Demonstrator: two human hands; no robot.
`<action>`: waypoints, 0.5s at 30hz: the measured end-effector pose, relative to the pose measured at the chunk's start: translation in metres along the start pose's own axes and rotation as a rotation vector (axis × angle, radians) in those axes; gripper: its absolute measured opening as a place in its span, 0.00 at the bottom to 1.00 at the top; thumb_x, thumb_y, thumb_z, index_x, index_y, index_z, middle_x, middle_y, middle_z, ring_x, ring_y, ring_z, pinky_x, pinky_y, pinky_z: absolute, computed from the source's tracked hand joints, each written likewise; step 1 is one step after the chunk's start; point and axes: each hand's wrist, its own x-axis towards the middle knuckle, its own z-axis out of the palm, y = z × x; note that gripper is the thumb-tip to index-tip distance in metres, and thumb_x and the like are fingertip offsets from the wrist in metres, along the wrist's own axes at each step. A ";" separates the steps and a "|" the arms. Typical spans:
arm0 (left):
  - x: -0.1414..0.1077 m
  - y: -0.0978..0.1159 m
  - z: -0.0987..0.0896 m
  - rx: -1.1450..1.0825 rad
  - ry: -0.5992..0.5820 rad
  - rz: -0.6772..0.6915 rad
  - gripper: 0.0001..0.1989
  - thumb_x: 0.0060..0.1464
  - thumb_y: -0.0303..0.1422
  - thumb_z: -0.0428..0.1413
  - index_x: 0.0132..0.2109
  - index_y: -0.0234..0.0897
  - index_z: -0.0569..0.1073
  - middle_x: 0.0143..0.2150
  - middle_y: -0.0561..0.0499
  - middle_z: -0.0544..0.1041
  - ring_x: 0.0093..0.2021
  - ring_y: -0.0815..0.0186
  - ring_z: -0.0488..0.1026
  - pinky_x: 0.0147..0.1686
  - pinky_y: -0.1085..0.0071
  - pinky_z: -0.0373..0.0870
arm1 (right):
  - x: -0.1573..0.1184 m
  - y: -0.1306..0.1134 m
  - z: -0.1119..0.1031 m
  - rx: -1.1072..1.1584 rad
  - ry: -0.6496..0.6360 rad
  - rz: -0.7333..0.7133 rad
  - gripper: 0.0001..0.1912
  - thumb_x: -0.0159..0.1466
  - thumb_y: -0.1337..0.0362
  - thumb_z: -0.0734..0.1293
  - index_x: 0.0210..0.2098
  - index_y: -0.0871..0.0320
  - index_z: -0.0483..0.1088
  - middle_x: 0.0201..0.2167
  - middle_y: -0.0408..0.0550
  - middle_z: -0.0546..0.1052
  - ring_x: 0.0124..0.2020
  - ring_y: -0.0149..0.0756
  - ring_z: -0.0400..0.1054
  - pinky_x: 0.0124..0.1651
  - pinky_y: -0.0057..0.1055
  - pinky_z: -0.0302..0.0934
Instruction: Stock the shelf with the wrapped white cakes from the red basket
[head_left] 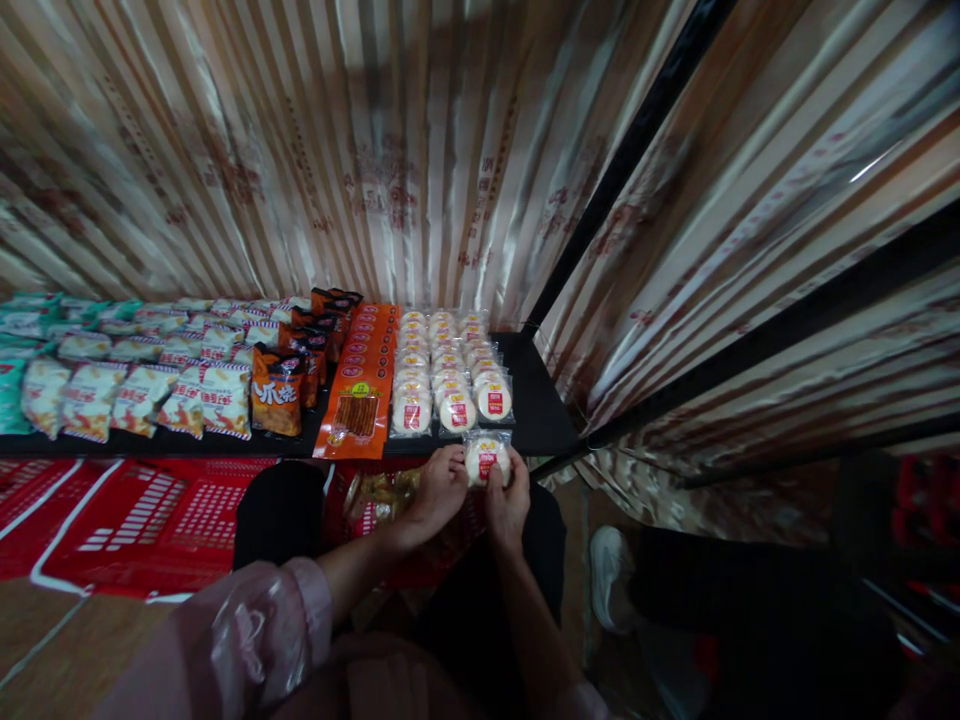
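In the head view my right hand (508, 500) grips a clear-wrapped round white cake (484, 460) with a red label, thumb across its front. My left hand (441, 488) is closed, its fingertips pinched at the packet's left edge. The cake is held just in front of the shelf edge. Behind it, rows of the same wrapped cakes (457, 410) stand on the black shelf (536, 400). Left of those rows lies a flat orange snack packet (361, 370) with brown sticks printed on it.
Orange-black snack bags (277, 390), white snack bags (225, 400) and green bags (11, 390) fill the shelf's left. Red baskets (165, 520) sit below. Black posts (630, 150) and a striped curtain (420, 150) enclose the shelf. Another person's shoe (609, 580) is at right.
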 end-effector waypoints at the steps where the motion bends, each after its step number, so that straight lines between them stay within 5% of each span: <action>1: 0.003 0.001 0.003 -0.012 0.002 0.002 0.15 0.48 0.21 0.48 0.43 0.33 0.72 0.40 0.47 0.74 0.36 0.69 0.72 0.38 0.74 0.70 | 0.004 -0.001 -0.001 -0.009 0.004 -0.011 0.30 0.58 0.50 0.58 0.54 0.63 0.63 0.50 0.58 0.70 0.50 0.45 0.64 0.52 0.40 0.58; 15: 0.044 0.025 0.036 -0.064 -0.039 -0.028 0.20 0.44 0.18 0.52 0.46 0.33 0.72 0.42 0.47 0.75 0.36 0.70 0.72 0.40 0.73 0.71 | 0.059 -0.008 -0.003 -0.173 0.041 -0.096 0.30 0.58 0.53 0.55 0.54 0.63 0.63 0.49 0.59 0.72 0.48 0.45 0.66 0.49 0.39 0.58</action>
